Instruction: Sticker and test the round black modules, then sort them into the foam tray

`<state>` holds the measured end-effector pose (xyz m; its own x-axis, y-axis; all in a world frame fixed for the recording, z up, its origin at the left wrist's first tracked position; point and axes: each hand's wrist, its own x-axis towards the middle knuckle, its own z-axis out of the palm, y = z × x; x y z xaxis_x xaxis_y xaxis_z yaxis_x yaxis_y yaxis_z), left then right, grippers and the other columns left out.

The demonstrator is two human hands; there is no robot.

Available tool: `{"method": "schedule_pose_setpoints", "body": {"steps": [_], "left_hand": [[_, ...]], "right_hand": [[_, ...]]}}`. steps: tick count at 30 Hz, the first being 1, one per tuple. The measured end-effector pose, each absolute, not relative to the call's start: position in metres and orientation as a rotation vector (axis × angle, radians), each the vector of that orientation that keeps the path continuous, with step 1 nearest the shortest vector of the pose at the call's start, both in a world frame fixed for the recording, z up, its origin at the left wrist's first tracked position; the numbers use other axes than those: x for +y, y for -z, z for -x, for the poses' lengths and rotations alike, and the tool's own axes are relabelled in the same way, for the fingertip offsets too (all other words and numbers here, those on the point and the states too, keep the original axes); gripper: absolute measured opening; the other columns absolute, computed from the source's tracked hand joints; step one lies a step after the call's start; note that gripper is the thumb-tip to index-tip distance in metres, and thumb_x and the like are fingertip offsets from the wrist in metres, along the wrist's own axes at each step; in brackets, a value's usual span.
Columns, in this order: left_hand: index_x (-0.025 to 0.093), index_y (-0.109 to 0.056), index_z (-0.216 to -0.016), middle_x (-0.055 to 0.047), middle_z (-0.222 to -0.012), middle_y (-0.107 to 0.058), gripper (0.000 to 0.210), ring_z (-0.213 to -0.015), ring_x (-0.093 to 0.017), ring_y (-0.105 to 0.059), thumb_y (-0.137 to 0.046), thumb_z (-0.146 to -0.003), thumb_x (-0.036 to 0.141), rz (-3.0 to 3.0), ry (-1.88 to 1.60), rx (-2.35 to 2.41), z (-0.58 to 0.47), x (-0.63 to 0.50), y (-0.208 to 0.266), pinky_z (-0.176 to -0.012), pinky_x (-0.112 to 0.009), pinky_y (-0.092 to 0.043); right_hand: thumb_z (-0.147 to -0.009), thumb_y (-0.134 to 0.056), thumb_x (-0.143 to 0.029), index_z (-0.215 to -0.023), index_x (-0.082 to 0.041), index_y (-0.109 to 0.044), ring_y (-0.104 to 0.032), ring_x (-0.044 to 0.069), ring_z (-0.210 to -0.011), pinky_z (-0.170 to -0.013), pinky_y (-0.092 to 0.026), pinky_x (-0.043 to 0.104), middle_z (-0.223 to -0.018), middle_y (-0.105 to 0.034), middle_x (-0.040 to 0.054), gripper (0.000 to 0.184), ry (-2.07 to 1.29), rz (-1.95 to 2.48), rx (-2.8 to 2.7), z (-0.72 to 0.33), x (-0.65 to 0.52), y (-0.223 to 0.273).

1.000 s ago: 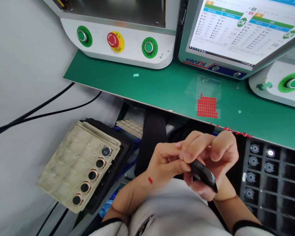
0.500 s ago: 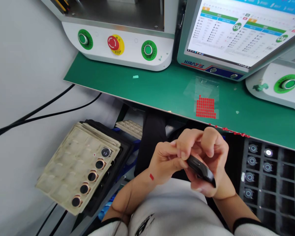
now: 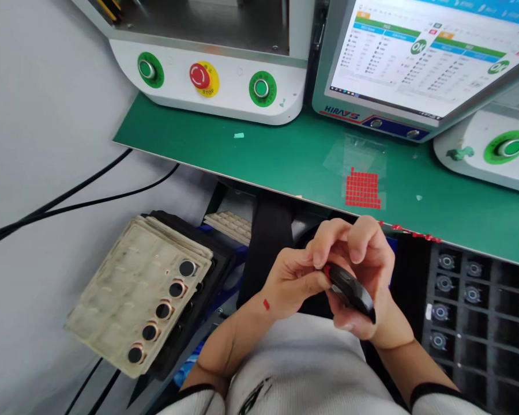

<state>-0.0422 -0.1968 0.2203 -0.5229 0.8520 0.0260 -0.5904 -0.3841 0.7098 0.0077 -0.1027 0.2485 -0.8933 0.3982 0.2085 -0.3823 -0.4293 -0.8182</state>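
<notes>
Above my lap, my right hand (image 3: 374,276) cups a black disc-like device (image 3: 351,289), seen nearly edge-on and tilted; its exact kind is unclear. My left hand (image 3: 292,282) pinches the upper left end of this device between thumb and fingers. A small red piece (image 3: 327,270), like a sticker, shows on that end beside the left fingertips. Another red sticker (image 3: 266,304) clings to my left wrist. On the green bench ahead lies a clear sheet with a grid of red stickers (image 3: 362,190).
At left, a stack of beige trays (image 3: 112,288) holds several watch bodies (image 3: 163,310) along one side. To the right, a black compartment tray (image 3: 497,323) holds several round parts. Red bits (image 3: 415,233) line the bench edge. Beyond stand a button panel (image 3: 229,86) and a monitor (image 3: 398,69).
Both hands and the device have shifted slightly up and left, and the device has turned a little. A red piece now shows on its end. One screen in the left tray went dark.
</notes>
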Motion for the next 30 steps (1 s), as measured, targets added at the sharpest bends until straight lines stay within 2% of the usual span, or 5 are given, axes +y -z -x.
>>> {"method": "schedule_pose_setpoints", "body": {"steps": [11, 19, 23, 27, 30], "left_hand": [[0.014, -0.072, -0.069, -0.005, -0.065, -0.066, 0.034, -0.053, -0.012, -0.060, -0.077, -0.078, 0.046, -0.342, -1.958, 0.954, 0.038, -0.200, -0.214, -0.053, -0.023, -0.051], [0.014, -0.073, -0.069, -0.003, -0.058, -0.065, 0.040, -0.045, -0.011, -0.058, -0.078, -0.074, 0.053, -0.263, -1.806, 1.174, 0.052, -0.191, -0.213, -0.045, -0.021, -0.048], [0.014, -0.071, -0.102, -0.003, -0.071, -0.070, 0.040, -0.044, -0.011, -0.058, -0.070, -0.079, 0.047, -0.389, -1.578, 1.743, 0.094, -0.168, -0.193, -0.046, -0.022, -0.050], [0.014, -0.065, -0.109, -0.006, -0.080, -0.072, 0.033, -0.055, -0.014, -0.064, -0.054, -0.088, 0.037, -0.678, -1.295, 2.266, 0.140, -0.137, -0.161, -0.054, -0.024, -0.052], [0.016, -0.067, -0.105, -0.009, -0.088, -0.073, 0.025, -0.073, -0.020, -0.067, -0.053, -0.090, 0.030, -0.771, -1.187, 2.429, 0.156, -0.121, -0.146, -0.069, -0.031, -0.053]], "right_hand": [[-0.065, -0.084, -0.019, -0.089, -0.029, -0.042, -0.053, 0.014, -0.063, -0.060, -0.054, 0.029, -0.081, -0.058, -0.0010, 0.049, -2.372, -0.199, -1.258, -0.006, -0.097, -0.233], [-0.067, -0.085, -0.030, -0.100, -0.029, -0.047, -0.064, 0.015, -0.085, -0.091, -0.057, 0.036, -0.094, -0.063, 0.0004, 0.050, -2.234, -0.238, -1.409, -0.007, -0.077, -0.199], [-0.077, -0.074, -0.049, -0.116, -0.026, -0.049, -0.062, 0.025, -0.116, -0.099, -0.052, 0.043, -0.122, -0.062, 0.0112, 0.052, -1.708, 0.165, -1.934, -0.028, -0.042, -0.182], [-0.090, -0.052, -0.025, -0.091, -0.023, -0.055, -0.066, 0.021, -0.090, -0.085, -0.052, 0.037, -0.095, -0.069, 0.0072, 0.004, -0.956, 0.678, -2.392, -0.023, 0.016, -0.173], [-0.086, -0.053, -0.015, -0.087, -0.021, -0.059, -0.064, 0.021, -0.079, -0.076, -0.049, 0.032, -0.085, -0.069, 0.0061, 0.009, -0.877, 0.701, -2.572, 0.005, 0.054, -0.172]]}}
